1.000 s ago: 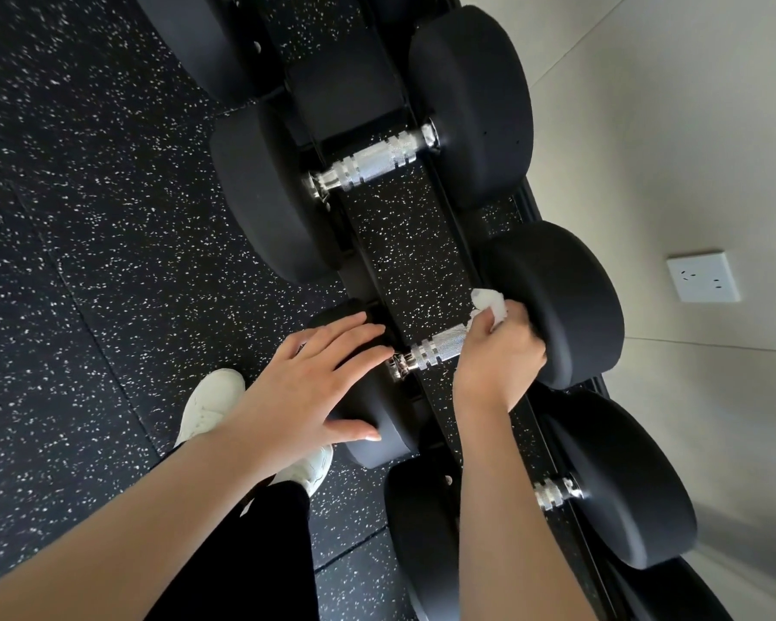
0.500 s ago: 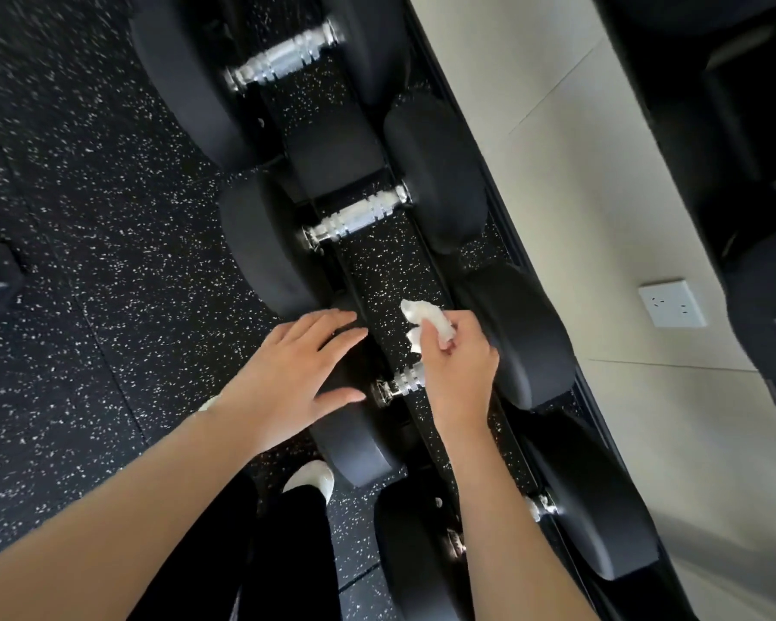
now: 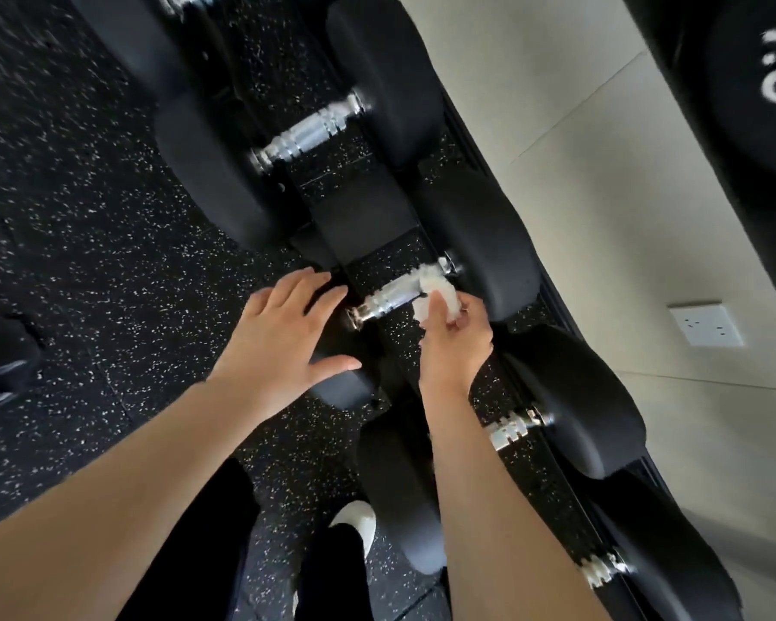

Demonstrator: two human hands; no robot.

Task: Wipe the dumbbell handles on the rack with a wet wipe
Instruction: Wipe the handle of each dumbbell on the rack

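A row of black dumbbells lies on a low rack (image 3: 368, 226) that runs along the wall. My right hand (image 3: 455, 338) pinches a crumpled white wet wipe (image 3: 435, 286) and presses it against the far end of a chrome handle (image 3: 390, 294). My left hand (image 3: 283, 333) rests with straight, spread fingers on the near black head (image 3: 346, 387) of that same dumbbell. The chrome handle of the dumbbell beyond it (image 3: 310, 132) is bare. Two more handles (image 3: 518, 428) show partly behind my right forearm.
Black speckled rubber floor (image 3: 86, 217) lies to the left. A beige wall (image 3: 601, 195) with a white socket (image 3: 704, 324) runs to the right. A large black weight with white lettering (image 3: 771, 82) stands at the top right. My white shoe (image 3: 359, 522) is below.
My right hand has brought the wipe down from above the handle onto its far end. The view has shifted along the rack. My left hand stays on the near head.
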